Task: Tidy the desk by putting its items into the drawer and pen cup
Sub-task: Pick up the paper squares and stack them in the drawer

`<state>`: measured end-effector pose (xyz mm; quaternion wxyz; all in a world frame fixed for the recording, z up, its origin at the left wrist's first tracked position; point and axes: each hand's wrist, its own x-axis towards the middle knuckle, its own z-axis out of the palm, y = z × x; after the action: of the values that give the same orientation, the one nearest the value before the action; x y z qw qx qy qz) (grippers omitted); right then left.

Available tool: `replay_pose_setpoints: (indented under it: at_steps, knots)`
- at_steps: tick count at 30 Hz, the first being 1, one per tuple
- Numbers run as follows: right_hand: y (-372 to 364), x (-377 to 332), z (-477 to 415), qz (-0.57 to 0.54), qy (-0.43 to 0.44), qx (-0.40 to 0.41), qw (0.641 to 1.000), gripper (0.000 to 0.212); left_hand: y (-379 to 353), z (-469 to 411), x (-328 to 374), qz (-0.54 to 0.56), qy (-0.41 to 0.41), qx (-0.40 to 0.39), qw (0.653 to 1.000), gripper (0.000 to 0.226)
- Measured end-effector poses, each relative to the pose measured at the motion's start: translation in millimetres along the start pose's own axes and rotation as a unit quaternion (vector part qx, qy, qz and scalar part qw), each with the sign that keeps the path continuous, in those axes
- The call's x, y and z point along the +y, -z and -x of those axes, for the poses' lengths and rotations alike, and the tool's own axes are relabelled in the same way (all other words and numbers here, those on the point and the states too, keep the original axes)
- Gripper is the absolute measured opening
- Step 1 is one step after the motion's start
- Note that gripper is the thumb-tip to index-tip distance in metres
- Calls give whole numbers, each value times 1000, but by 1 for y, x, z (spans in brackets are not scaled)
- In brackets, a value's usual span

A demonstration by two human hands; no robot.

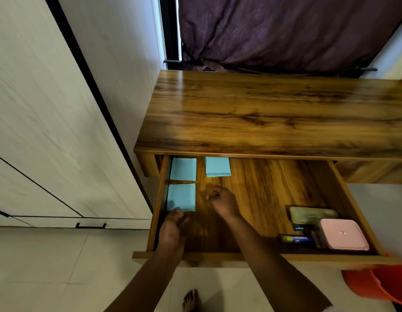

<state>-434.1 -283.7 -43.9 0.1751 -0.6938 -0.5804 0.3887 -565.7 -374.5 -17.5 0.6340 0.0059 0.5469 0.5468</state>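
The wooden drawer [274, 190] stands pulled out under the desk top [263, 113]. Three light blue pads lie in its left part: one [183, 168] at the back left, one [217, 166] at the back middle, one [181, 197] in front of the first. My left hand [173, 230] is inside the drawer at the near edge of the front pad, fingers curled, fingertips touching it. My right hand [222, 200] hovers over the drawer floor just right of that pad, fingers curled; blur hides whether it holds anything.
At the drawer's front right lie a pink box [344, 234], a greenish tin [312, 215] and a small blue and yellow tube [296, 239]. White wardrobe doors [49, 131] stand left. An orange bucket [384, 283] sits on the floor at right. My foot [191, 300] is below.
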Motion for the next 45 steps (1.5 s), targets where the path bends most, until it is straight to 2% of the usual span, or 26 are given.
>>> replay_pose_setpoints:
  at_steps: [2,3,4,5,7,9,12,14,19,27,38,43,45]
  knots:
    - [28,21,35,36,33,21,999,38,6,24,-8,-146,-87,-38,985,29]
    - [42,35,55,62,48,36,996,38,10,37,-14,-229,-142,-69,960,28]
    - [54,51,75,87,64,52,993,37,14,48,-22,-313,-200,-102,923,28]
    - [65,66,94,107,81,70,988,37,19,55,-32,-405,-256,-120,870,29]
    - [83,100,124,132,101,100,981,38,24,61,-57,-570,-349,-122,734,43]
    - [92,129,143,156,105,116,975,49,28,61,-86,-666,-392,-107,625,61]
    - [91,158,153,224,159,129,953,74,30,58,-117,-730,-428,-88,526,58]
    - [87,171,155,280,196,116,933,73,32,55,-127,-748,-445,-63,488,56]
    - [86,181,151,334,218,129,908,63,30,47,-132,-754,-469,-36,458,61]
    - [92,170,112,349,242,139,895,82,5,20,-117,-772,-457,-22,440,73]
    - [121,133,1,364,257,100,890,88,-61,-62,-62,-781,-464,-11,418,76]
    - [148,106,-51,389,241,146,877,93,-102,-97,-20,-777,-504,-1,377,87]
    - [164,93,-68,414,225,155,868,100,-122,-109,0,-777,-523,-6,350,96]
